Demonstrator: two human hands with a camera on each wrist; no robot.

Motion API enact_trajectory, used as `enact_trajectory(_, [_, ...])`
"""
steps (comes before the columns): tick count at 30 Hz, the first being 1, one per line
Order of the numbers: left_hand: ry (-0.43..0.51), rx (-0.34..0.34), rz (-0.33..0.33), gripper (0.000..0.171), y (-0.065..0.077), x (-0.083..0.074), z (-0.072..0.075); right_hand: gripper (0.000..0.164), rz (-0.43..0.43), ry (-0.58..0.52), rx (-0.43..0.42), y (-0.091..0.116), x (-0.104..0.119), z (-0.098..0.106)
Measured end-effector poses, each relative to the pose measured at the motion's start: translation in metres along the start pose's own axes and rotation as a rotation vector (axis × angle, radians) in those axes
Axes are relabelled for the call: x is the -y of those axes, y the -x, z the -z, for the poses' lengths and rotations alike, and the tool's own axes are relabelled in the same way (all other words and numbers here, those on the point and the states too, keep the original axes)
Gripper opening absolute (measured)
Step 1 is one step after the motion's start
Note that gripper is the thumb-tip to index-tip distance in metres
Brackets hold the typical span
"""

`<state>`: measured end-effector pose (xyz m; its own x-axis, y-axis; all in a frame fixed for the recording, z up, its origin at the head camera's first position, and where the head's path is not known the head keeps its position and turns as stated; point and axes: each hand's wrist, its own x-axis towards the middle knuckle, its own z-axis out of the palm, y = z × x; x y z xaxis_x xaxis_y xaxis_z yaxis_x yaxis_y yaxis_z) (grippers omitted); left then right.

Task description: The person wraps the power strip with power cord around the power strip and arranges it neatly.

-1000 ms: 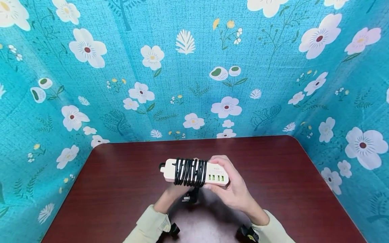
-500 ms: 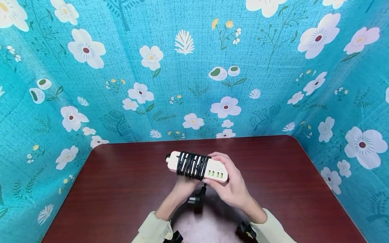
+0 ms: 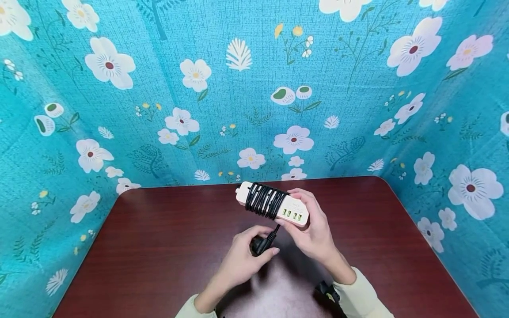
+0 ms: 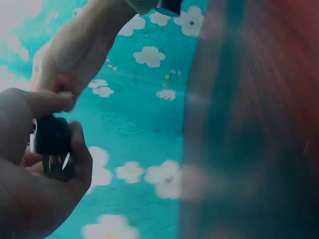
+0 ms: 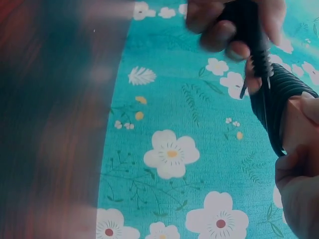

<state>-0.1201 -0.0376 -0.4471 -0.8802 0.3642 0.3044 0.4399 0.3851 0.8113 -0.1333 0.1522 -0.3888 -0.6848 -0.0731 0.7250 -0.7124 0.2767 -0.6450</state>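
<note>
A white power strip (image 3: 294,208) with several green USB ports is held up over the table, tilted down to the right. Its black cable (image 3: 265,201) is wound round the strip in many tight turns. My right hand (image 3: 316,229) grips the strip's right end, thumb in front and fingers behind. Lower and to the left, my left hand (image 3: 244,256) holds the black plug (image 3: 261,244) at the cable's end between thumb and fingers. In the left wrist view metal prongs (image 4: 47,164) stick out of the plug. A short length of cable runs from the plug to the windings.
The dark red wooden table (image 3: 167,238) lies below both hands. Behind it and at the sides hangs a blue flowered cloth (image 3: 222,97). A black wrist camera mount (image 3: 328,291) sits at the right sleeve (image 3: 358,293).
The power strip has moved up and right and tilts more. My left hand has come from behind the strip down to the plug, which hung loose before, and now grips it.
</note>
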Motion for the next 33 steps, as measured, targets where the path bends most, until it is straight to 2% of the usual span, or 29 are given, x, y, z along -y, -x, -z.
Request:
enact_trajectory(5, [-0.325,-0.173,-0.319,0.034,0.007,-0.011,0.004,0.062,0.025,0.031,0.007,0.001,-0.003,-0.001])
enact_trajectory(7, [-0.413,-0.210,-0.412,0.031,0.008,-0.014,0.006,0.062,0.040,0.033,0.017,0.002,-0.004,-0.002])
enact_trajectory(9, [-0.463,-0.224,-0.473,0.031,0.009,-0.017,0.008,0.063,0.051,0.037,0.032,0.003,-0.005,-0.003])
enact_trajectory(18, [-0.548,-0.189,-0.545,0.044,0.017,-0.028,0.019,0.064,0.077,0.056,0.068,0.004,0.000,-0.004])
enact_trajectory(23, [-0.559,-0.175,-0.580,0.045,0.017,-0.028,0.025,0.063,0.076,0.045,0.129,0.004,0.000,-0.003])
enact_trajectory(30, [-0.588,-0.174,-0.582,0.038,0.015,-0.021,0.037,0.067,-0.006,0.062,0.267,0.019,-0.039,-0.003])
enact_trajectory(33, [-0.592,-0.173,-0.567,0.036,0.013,-0.015,0.041,0.064,-0.036,0.056,0.307,0.021,-0.044,-0.004])
